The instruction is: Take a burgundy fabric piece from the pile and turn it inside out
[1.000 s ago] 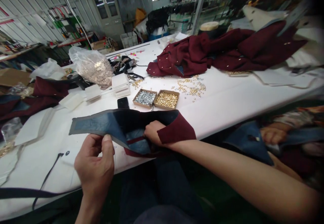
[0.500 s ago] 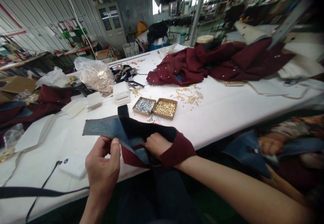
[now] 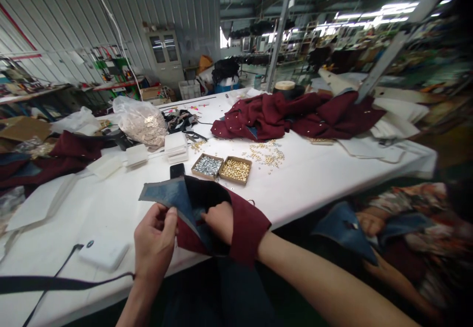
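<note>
A maroon fabric piece [image 3: 248,221] with a blue denim-like lining is held up at the table's front edge, folded round into a loop. My left hand [image 3: 155,240] pinches its near edge at the left, thumb on top, beneath the blue flap. Through the loop reaches my right hand [image 3: 219,221], its fingers curled against the inside of the cloth; the fingertips are partly hidden there. Just beyond the fabric lie a dark phone [image 3: 177,170], a small box of silver metal pieces [image 3: 207,165] and a box of gold ones [image 3: 235,170].
Loose gold pieces [image 3: 268,153] are scattered before a maroon heap [image 3: 258,115]. White stacked pads [image 3: 176,147] and a plastic bag [image 3: 138,122] stand farther left. A white device [image 3: 103,254] and black strap [image 3: 66,284] lie near left. A co-worker's hand [image 3: 370,223] holds blue cloth at right.
The camera view has tilted up a little. My left hand and the blue flap have shifted slightly right, and the maroon part around my right wrist now stands more upright.
</note>
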Available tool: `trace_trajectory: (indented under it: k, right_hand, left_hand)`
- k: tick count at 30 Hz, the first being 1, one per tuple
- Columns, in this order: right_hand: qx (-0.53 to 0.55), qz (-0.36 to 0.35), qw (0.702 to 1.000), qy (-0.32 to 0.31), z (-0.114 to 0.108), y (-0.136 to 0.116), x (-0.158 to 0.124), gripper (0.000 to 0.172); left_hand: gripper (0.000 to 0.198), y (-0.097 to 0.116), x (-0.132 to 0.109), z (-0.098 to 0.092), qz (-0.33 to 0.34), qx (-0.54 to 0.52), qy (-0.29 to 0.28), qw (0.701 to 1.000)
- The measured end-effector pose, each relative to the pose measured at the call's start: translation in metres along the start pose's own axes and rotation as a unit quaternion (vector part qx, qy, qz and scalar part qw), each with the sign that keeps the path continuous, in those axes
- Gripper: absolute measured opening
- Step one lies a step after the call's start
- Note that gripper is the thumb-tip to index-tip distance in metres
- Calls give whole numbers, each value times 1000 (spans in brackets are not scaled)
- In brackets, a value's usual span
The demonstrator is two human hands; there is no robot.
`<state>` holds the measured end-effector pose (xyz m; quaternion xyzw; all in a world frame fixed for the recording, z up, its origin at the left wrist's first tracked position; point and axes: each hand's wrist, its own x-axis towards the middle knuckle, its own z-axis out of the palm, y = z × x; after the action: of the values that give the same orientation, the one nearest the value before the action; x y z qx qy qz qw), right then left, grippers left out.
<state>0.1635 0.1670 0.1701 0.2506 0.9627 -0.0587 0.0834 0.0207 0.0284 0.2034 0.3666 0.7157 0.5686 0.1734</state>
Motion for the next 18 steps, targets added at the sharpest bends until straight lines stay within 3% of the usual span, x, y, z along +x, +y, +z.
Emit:
trace_trajectory:
  k: [3,6,8,10,12,13,15,16,18]
  right_hand:
    - [-19,-49,997,55,-31,-5,-31,29]
    - [-16,-107,966,233,-54,-4,-79,32]
    - [-21,-59,929,365,-59,3,-111,45]
    - [-21,72,901,427,-56,18,-136,67]
    - [12,195,890,412,-47,41,-148,82]
    - [54,231,889,392,-42,53,-149,81]
    - [193,253,884,343,-30,76,-143,63]
    - [287,248,869,318,-24,85,-137,55]
    - [478,227,797,292,-13,93,-121,52]
  left_hand:
    - [30,2,3,-5,5,-14,14,1000]
    - [30,4,4,-10,-2,-21,27,999]
    - [29,4,5,-11,-10,-26,20,999]
    - [27,5,6,-11,-16,-36,4,999]
    - [26,6,7,-11,-18,-43,-6,999]
    - [26,7,8,-11,-16,-46,-6,999]
    - [25,11,10,-12,-14,-49,2,999]
    - [25,12,11,-14,-12,-50,8,999]
    - [24,15,12,-17,-9,-47,17,999]
